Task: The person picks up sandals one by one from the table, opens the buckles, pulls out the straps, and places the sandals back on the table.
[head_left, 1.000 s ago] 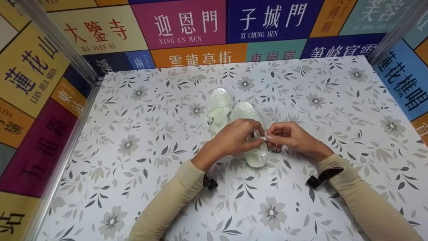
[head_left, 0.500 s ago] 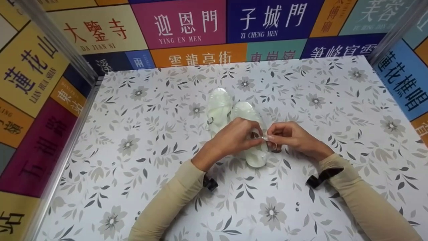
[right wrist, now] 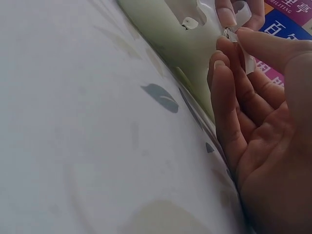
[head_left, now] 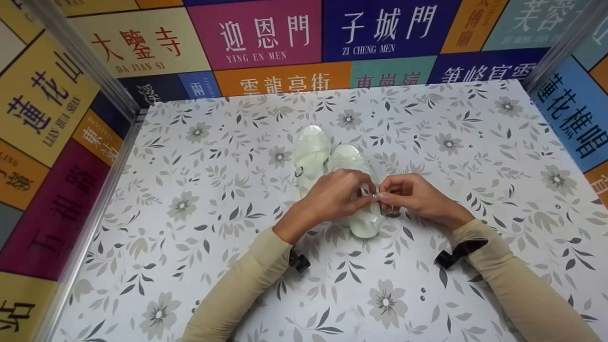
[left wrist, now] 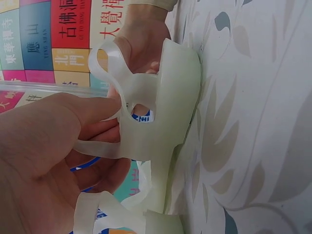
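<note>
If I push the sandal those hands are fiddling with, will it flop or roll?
The sandal probably won't roll: its sole is long and low. That sole looks thick, so it likely keeps its shape. The thin straps would probably bend, as they curve.

Pale green sandals (head_left: 312,147); white tabletop (head_left: 408,323), grey floral.

Head view: even, diffuse light; glints on the pale sandals (head_left: 312,154), soft shadow beside the left sleeve (head_left: 242,280). 2 wrist views: dimmer, soft in detail; tablecloth (right wrist: 87,126) print blurred, right hand (right wrist: 268,141) shaded toward the wrist.
</note>
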A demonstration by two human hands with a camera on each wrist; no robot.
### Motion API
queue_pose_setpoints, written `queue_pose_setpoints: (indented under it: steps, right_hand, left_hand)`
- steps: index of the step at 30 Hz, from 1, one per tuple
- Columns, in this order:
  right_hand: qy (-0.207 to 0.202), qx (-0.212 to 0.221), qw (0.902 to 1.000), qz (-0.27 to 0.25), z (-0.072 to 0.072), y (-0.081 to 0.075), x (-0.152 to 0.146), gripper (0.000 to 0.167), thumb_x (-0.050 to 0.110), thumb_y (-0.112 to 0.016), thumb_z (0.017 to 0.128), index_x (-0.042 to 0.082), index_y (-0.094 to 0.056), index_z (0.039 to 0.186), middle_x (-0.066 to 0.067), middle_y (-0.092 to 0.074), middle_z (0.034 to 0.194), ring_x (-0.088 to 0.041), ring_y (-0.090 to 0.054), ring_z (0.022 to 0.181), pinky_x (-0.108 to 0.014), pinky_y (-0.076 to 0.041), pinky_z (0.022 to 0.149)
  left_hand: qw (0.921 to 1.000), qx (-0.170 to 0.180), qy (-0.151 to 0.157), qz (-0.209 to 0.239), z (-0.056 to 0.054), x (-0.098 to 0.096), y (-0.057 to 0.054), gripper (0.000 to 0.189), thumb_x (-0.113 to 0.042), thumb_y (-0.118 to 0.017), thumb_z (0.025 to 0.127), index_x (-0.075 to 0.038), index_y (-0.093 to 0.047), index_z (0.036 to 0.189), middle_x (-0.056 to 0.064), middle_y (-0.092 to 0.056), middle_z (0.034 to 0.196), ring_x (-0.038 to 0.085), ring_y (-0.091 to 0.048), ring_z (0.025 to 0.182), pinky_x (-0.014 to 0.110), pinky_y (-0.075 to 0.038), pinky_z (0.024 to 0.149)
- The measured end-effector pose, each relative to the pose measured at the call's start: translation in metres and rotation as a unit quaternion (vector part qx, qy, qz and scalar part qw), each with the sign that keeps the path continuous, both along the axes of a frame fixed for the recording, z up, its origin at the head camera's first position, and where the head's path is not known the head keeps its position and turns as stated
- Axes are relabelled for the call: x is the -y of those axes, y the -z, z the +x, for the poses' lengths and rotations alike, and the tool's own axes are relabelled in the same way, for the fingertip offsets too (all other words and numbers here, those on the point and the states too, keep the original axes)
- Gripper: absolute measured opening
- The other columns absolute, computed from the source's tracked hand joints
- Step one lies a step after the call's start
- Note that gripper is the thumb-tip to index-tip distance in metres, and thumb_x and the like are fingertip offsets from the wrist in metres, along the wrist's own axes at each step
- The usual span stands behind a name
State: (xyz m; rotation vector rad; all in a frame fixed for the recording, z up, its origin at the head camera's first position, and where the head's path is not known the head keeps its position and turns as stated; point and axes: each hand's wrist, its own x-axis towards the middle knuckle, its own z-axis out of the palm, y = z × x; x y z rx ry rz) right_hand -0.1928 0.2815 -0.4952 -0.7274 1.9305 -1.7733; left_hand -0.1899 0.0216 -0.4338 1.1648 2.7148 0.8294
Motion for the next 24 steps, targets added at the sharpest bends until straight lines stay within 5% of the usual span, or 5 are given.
queue_pose_setpoints:
  steps: [7, 16, 24]
  right_hand:
    - [-0.003, -0.006, 1.0, -0.001, 0.0001, -0.0025, 0.0005, 0.014, 0.003, -0.064, 0.107, -0.01, -0.065, 0.101, -0.008, -0.073, 0.083, -0.013, -0.064, 0.068, -0.026, -0.057, 0.062]
    - [-0.019, -0.012, 0.9997, 0.003, 0.0004, -0.0044, 0.0014, 0.014, 0.004, -0.063, 0.107, -0.008, -0.065, 0.101, -0.025, -0.069, 0.085, -0.022, -0.067, 0.068, -0.033, -0.06, 0.06]
    - [-0.014, -0.007, 0.9998, 0.008, 0.0009, -0.0033, 0.0016, 0.015, 0.005, -0.063, 0.108, -0.007, -0.066, 0.101, -0.018, -0.07, 0.084, -0.021, -0.066, 0.068, -0.031, -0.06, 0.061]
  left_hand:
    - [1.0, 0.001, 0.002, 0.007, -0.0004, 0.0006, -0.0004, 0.016, -0.031, -0.076, 0.103, -0.018, -0.081, 0.112, -0.003, -0.08, 0.105, 0.01, -0.068, 0.084, 0.022, -0.054, 0.072]
    - [0.9996, 0.019, -0.002, 0.022, -0.0022, 0.0026, -0.0012, 0.016, -0.029, -0.081, 0.099, -0.018, -0.082, 0.111, -0.005, -0.081, 0.104, 0.009, -0.07, 0.082, 0.02, -0.053, 0.069]
    - [0.9995, 0.016, 0.0, 0.029, -0.0017, 0.0012, 0.0003, 0.016, -0.031, -0.08, 0.1, -0.019, -0.082, 0.109, -0.005, -0.08, 0.102, 0.007, -0.066, 0.078, 0.021, -0.051, 0.067]
